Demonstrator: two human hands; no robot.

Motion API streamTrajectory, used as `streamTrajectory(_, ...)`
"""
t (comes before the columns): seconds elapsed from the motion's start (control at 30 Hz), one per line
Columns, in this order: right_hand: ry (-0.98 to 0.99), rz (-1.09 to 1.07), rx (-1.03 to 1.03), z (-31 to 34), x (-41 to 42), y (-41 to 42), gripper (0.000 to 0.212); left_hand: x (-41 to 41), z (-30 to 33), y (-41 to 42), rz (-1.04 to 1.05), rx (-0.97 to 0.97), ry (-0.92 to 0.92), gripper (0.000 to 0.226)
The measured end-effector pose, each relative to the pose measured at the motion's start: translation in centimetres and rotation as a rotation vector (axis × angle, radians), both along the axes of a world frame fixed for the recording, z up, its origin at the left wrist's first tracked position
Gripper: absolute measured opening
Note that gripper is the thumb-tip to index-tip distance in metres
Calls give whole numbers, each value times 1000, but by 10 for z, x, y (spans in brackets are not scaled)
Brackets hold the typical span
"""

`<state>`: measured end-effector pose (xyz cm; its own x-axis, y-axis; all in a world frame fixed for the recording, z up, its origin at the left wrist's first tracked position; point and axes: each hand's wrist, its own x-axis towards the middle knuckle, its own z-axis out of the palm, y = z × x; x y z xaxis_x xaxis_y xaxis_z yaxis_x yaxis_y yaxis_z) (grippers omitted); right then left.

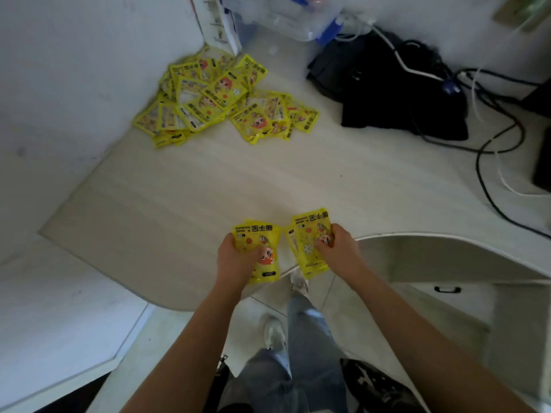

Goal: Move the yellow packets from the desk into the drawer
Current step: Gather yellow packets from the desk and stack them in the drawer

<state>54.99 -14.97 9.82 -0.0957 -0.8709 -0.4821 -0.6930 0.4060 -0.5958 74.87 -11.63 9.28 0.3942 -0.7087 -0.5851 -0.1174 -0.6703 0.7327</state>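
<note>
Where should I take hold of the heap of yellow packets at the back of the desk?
Probably at the heap's near, right-hand fringe, coming from the front: packets there lie flat and loosely overlapped with free edges, while the far left side sits against the wall. Both hands already grip packets.

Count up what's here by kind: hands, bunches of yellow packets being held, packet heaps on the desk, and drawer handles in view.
Hands: 2, left hand and right hand
Held packet bunches: 2, left bunch and right bunch; packets per bunch cannot be told
Heaps on the desk: 1, the heap, too overlapped to count singly
Drawer handles: 1, the handle
Total: 6
</note>
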Motion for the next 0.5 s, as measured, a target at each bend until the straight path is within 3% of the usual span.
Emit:
streamTrajectory(0.23,-16,-242,11,5,-55,73,28,-57,2,27,-221,3,7,30)
streamTrajectory(0.5,-58,-552,15,7,-143,162,21,-160,2,61,-484,-52,1,35)
